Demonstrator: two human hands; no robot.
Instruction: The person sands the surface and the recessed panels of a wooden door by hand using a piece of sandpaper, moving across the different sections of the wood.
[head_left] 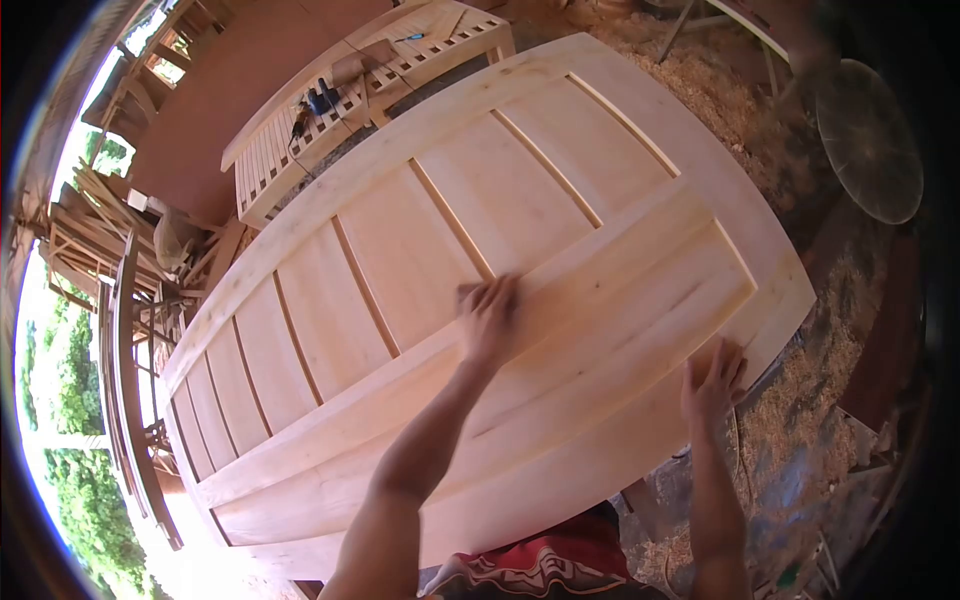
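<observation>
A large pale wooden panelled door [545, 180] lies flat in front of me, with a frame, long rails and grooves between its panels. My left hand [490, 312] is pressed on the middle rail, slightly blurred, its fingers bent over a small brown sanding pad [466, 291]. Most of that pad is hidden under the fingers. Near the door's close right edge rests my right hand [714, 382], fingers spread over the frame and the thumb side toward the edge. I see nothing held in it.
Behind the door stands a slatted wooden bench [270, 165] with a blue power tool [322, 100] and a cord on it. Stacked timber [90, 230] is at the left. Wood shavings [690, 95] cover the floor, and a round fan-like guard [868, 140] stands at the right.
</observation>
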